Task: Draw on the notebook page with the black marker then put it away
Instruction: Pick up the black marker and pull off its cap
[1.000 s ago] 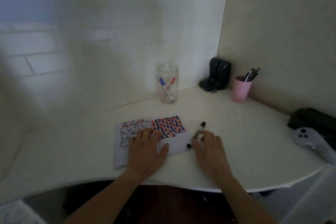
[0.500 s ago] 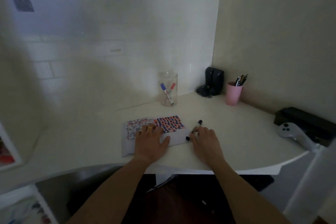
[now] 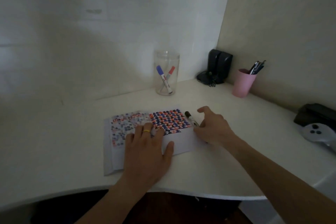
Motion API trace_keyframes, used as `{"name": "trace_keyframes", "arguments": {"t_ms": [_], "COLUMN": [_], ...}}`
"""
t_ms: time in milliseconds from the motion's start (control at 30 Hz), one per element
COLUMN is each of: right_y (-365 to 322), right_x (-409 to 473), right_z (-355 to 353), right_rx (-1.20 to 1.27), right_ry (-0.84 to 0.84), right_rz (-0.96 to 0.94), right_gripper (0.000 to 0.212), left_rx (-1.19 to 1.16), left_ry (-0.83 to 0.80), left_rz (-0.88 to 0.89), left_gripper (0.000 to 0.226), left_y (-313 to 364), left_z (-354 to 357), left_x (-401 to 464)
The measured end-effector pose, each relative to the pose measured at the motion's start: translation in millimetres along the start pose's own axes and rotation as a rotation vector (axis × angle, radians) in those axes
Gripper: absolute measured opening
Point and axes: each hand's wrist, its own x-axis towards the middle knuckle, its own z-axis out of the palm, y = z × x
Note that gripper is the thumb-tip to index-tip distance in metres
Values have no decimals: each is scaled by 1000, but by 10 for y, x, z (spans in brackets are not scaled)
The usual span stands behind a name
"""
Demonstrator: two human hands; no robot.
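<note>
Since a second ago the black marker [image 3: 191,120] has swung round: then its dark cap end pointed away to the right and its near end lay toward the page, while now the cap end points away and slightly left, and the barrel runs back toward the person and to the right. The right hand [image 3: 211,127] has changed too — it lay flat over the marker's near end with fingers stretched forward, and now it is arched, fingers curled and spread, the thumb and a fingertip closing around the lower part of the barrel. Whether the marker is lifted off the desk [image 3: 72,151] or only touched there I cannot tell; the picture is dim and soft.

The marker sits just beside the right edge of the notebook page [image 3: 181,143], its long axis nearly parallel to that edge. Its near end is hidden under the hand.

The left hand [image 3: 148,148] stays where it was, flat and spread on the page, palm down, a yellow ring [image 3: 146,130] on one finger, covering part of the red-and-blue pattern.

Farther back stands a clear jar [image 3: 167,72] holding a blue-capped and a red-capped marker — well apart from the hands. A pink cup [image 3: 243,82] of pens stands near the corner at the right.
</note>
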Motion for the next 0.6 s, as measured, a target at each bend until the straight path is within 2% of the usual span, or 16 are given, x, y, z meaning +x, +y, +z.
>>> {"name": "trace_keyframes", "arguments": {"t_ms": [167,267,367,433,500,600], "right_y": [-195,-208,-116,-27,63,140], "right_x": [308,482,581,628,675,686], "right_z": [-84,-28,121,195,216,196], "right_rx": [251,399,548,666,786,895], "right_ry": [-19,-96,-180,-181,-185,-175], "right_rz": [-108,-163,-148,-123,-126,-139], "right_gripper": [38,32,24,19,14,8], "left_rx": [-33,-81,-258,-332,-372,-361], "left_ry": [-85,-250,-356,-342,-253,-163], "left_rz": [-4,-6,-14,-29,-35,131], "left_gripper": [52,57,47,37,24,40], "left_y": [-34,-175,-365,-428,-450,-437], "left_z": [-56,-151,-254,-288,-252,-92], "left_x": [43,230,657,992,1272,1486]}}
